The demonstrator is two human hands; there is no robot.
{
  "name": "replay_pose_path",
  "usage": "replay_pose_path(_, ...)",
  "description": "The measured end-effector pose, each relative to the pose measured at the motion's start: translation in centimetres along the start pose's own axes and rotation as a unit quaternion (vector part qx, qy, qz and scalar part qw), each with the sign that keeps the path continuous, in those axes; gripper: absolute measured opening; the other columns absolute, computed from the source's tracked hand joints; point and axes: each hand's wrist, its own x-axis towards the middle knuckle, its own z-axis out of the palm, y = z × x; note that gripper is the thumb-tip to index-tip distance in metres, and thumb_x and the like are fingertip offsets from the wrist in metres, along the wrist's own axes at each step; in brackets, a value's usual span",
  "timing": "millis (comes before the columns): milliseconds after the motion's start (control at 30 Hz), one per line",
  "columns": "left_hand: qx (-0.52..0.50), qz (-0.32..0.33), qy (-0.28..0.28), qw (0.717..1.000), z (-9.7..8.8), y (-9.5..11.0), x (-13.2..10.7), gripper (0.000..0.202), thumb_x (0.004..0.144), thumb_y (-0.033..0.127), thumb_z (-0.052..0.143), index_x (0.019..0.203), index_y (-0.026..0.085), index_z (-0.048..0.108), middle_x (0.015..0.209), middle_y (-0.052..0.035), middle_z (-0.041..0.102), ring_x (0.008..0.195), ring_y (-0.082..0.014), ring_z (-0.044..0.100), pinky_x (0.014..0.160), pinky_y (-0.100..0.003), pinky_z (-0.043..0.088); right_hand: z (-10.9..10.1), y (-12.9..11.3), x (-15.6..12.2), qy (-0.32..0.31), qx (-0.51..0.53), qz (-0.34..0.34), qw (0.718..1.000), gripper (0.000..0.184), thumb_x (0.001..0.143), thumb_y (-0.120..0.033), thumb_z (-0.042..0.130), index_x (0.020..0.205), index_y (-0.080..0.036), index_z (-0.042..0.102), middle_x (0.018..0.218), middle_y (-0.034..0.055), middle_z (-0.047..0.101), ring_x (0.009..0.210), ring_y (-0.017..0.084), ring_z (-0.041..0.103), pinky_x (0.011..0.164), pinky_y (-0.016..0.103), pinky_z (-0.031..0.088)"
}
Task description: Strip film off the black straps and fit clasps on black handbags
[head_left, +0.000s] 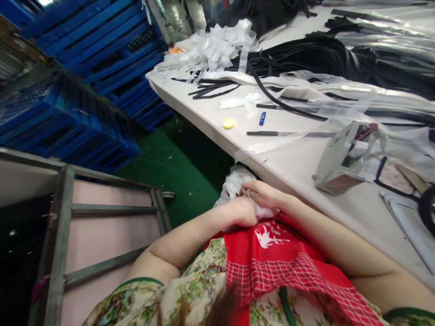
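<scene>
Both hands are together in front of the red apron (238,253), just off the table's near edge. My left hand (243,212) is closed on a crumpled white plastic bag (234,181), its fingers mostly turned away from view. My right hand (263,194) pinches the same bag's gathered top, thumb and fingers pressed together. A ring shows on one finger. The bag hangs below the hands, partly hidden by them; what is inside cannot be made out.
On the white table (282,165) lie black strips (306,54), a pile of white ribbon pieces (217,45), a yellow disc (229,123), a small blue packet (262,118) and a clear-sided box (346,156). Blue pallets (102,54) and a metal frame (112,209) stand left.
</scene>
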Motion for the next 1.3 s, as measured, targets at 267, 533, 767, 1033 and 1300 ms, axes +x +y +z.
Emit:
replay_pose_path(267, 0.067, 0.006, 0.045, 0.997, 1.0, -2.9, -2.3, 0.038, 0.075, 0.037, 0.062, 0.103, 0.011, 0.063, 0.101, -0.0189, 0.067, 0.089, -0.0355, 0.068, 0.074, -0.042, 0.054, 1.7, 2.7, -0.7, -0.022, -0.02, 0.124, 0.992, 0.027, 0.084, -0.014, 0.04, 0.092, -0.016, 0.066, 0.085, 0.0081, 0.069, 0.076, 0.02, 0.059, 0.067, 0.027, 0.039)
replay_pose_path(533, 0.143, 0.062, 0.066, 0.986, 1.9, -2.9, -2.9, 0.061, 0.074, 0.028, 0.063, 0.127, 0.003, 0.047, 0.143, -0.0255, 0.044, 0.091, -0.0337, 0.069, 0.077, -0.044, 0.058, 1.5, 3.7, -1.0, -0.042, 0.21, 0.214, 0.953, 0.022, 0.077, -0.026, 0.057, 0.089, -0.013, 0.069, 0.091, 0.0101, 0.07, 0.076, 0.02, 0.059, 0.064, 0.027, 0.042)
replay_pose_path(767, 0.054, 0.069, 0.092, 0.992, 1.7, -3.0, -3.0, 0.079, 0.071, 0.027, 0.069, 0.138, 0.006, 0.034, 0.155, -0.0309, 0.02, 0.094, -0.0355, 0.069, 0.081, -0.047, 0.057, 2.4, 3.3, -1.9, -0.072, 0.454, 0.24, 0.855, 0.042, 0.066, -0.053, 0.071, 0.077, -0.013, 0.065, 0.069, 0.0044, 0.066, 0.057, 0.014, 0.053, 0.056, 0.026, 0.042)
replay_pose_path(1033, -0.217, 0.092, 0.022, 0.972, -0.7, -5.1, -1.6, 0.105, 0.052, 0.043, 0.086, 0.138, 0.013, 0.036, 0.133, -0.0183, 0.055, 0.12, -0.0333, 0.056, 0.104, -0.044, 0.045, 4.3, 2.5, -2.0, 0.203, 0.517, 0.174, 0.813, 0.037, 0.068, -0.05, 0.074, 0.065, -0.018, 0.054, 0.062, -0.0019, 0.054, 0.057, 0.012, 0.047, 0.057, 0.026, 0.039)
replay_pose_path(1300, -0.241, 0.162, -0.012, 0.957, -6.7, -3.1, -0.7, 0.06, 0.075, 0.048, 0.071, 0.12, 0.013, 0.055, 0.12, -0.0126, 0.063, 0.108, -0.0278, 0.061, 0.093, -0.038, 0.049, -3.3, 0.1, -1.6, 0.239, 0.361, 0.059, 0.899, 0.032, 0.082, -0.047, 0.06, 0.068, -0.02, 0.05, 0.066, -0.0005, 0.051, 0.061, 0.013, 0.047, 0.059, 0.027, 0.039)
